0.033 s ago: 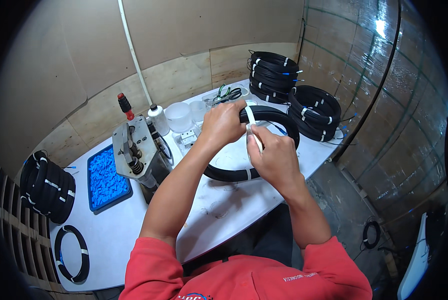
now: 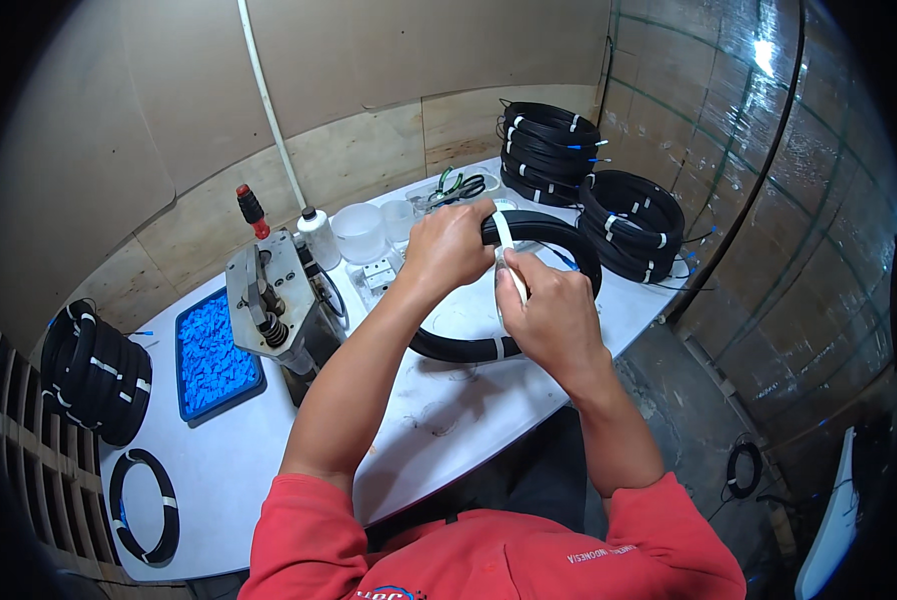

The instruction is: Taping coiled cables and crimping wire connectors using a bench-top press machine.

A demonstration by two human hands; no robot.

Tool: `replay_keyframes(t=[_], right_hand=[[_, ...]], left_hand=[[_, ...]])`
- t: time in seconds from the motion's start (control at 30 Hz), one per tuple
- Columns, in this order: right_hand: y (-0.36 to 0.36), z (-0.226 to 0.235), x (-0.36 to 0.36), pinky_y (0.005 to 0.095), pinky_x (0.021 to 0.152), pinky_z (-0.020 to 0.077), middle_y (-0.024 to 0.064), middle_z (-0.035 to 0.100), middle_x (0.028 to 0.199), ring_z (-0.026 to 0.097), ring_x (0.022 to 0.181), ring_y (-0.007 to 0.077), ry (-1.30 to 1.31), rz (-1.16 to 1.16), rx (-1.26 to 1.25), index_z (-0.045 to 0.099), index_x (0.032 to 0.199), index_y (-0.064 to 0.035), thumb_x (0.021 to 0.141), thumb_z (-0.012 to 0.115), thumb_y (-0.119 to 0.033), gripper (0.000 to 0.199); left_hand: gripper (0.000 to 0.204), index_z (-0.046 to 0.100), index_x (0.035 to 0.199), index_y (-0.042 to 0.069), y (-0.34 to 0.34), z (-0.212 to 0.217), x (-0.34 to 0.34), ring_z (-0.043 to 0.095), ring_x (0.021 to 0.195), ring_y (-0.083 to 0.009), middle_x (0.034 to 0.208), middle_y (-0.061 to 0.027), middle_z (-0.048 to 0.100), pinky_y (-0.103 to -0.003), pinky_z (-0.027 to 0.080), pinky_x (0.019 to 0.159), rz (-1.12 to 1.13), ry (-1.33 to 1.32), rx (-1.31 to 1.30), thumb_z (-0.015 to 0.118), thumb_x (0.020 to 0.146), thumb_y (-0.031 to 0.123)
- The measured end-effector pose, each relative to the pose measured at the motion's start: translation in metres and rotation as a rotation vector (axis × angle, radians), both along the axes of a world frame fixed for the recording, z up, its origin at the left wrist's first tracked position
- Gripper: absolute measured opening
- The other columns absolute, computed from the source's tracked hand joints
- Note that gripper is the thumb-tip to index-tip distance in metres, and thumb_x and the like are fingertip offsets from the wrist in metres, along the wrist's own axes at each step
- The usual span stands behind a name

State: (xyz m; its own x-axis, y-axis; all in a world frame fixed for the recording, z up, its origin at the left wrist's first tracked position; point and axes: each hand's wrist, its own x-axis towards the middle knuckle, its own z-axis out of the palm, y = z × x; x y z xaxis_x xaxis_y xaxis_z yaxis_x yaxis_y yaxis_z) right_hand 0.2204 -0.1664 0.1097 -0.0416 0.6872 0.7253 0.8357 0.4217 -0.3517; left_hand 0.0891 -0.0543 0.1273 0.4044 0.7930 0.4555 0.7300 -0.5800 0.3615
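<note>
A coil of black cable (image 2: 567, 238) is tilted over the table, its near side low by the tabletop. A white strap (image 2: 503, 226) wraps round its upper part, and another white band (image 2: 500, 348) circles the lower part. My left hand (image 2: 452, 243) is closed round the top left of the coil, next to the strap. My right hand (image 2: 557, 308), inside the ring, pinches the strap's hanging end between thumb and fingers. My hands and forearm hide part of the coil's left side. A blue connector (image 2: 571, 264) shows near the coil's right inner edge.
Stacked black cable coils (image 2: 549, 150) stand at the back right, with more coils (image 2: 629, 225) beside them. Left of my arm are a metal press (image 2: 279, 290) and a tray of blue pieces (image 2: 214, 350). Pliers (image 2: 459, 188), a white bottle (image 2: 318, 240) and a tub (image 2: 359, 232) line the back.
</note>
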Motion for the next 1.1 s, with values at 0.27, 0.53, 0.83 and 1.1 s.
replay_keyframes(t=[0.27, 0.53, 0.83, 1.1], right_hand=[[0.041, -0.053, 0.005, 0.0423, 0.060, 0.0567, 0.0128, 0.073, 0.077, 0.070, 0.063, 0.0311, -0.054, -0.053, 0.141, 0.071, 0.119, -0.0042, 0.089, 0.068, -0.015, 0.031], [0.056, -0.074, 0.010, 0.0371, 0.056, 0.0513, 0.0051, 0.061, 0.062, 0.063, 0.055, 0.0240, -0.236, -0.181, 0.270, 0.073, 0.116, -0.0081, 0.090, 0.071, -0.019, 0.028], [0.024, -0.040, 0.022, 0.0430, 0.080, 0.0506, 0.0095, 0.071, 0.087, 0.067, 0.090, 0.0303, 0.091, 0.086, 0.193, 0.072, 0.080, -0.0060, 0.080, 0.075, -0.014, 0.009], [0.105, 0.066, 0.077, 0.0322, 0.073, 0.0523, 0.0080, 0.075, 0.093, 0.068, 0.081, 0.0151, -0.018, 0.145, -0.536, 0.075, 0.109, -0.0038, 0.099, 0.065, -0.029, 0.029]], left_hand=[[0.030, 0.070, 0.102, 0.008, 0.015, -0.004, -0.003, 0.068, 0.085, -0.0437, 0.085, -0.0219, 0.071, -0.051, 0.053, 0.075, -0.054, -0.040, 0.023, 0.072, 0.075, 0.021], [0.040, 0.066, 0.094, -0.004, 0.023, 0.000, -0.012, 0.064, 0.073, -0.0427, 0.079, -0.0245, 0.068, -0.048, 0.051, 0.070, -0.274, -0.044, -0.053, 0.069, 0.082, 0.035], [0.054, 0.064, 0.091, -0.002, 0.016, -0.001, -0.020, 0.068, 0.086, -0.0463, 0.083, -0.0264, 0.069, -0.052, 0.054, 0.076, -0.219, 0.029, 0.027, 0.074, 0.087, 0.051], [0.051, 0.063, 0.098, 0.000, -0.002, 0.008, -0.007, 0.066, 0.080, -0.0474, 0.080, -0.0246, 0.069, -0.052, 0.052, 0.070, -0.175, 0.089, 0.093, 0.079, 0.085, 0.046]])
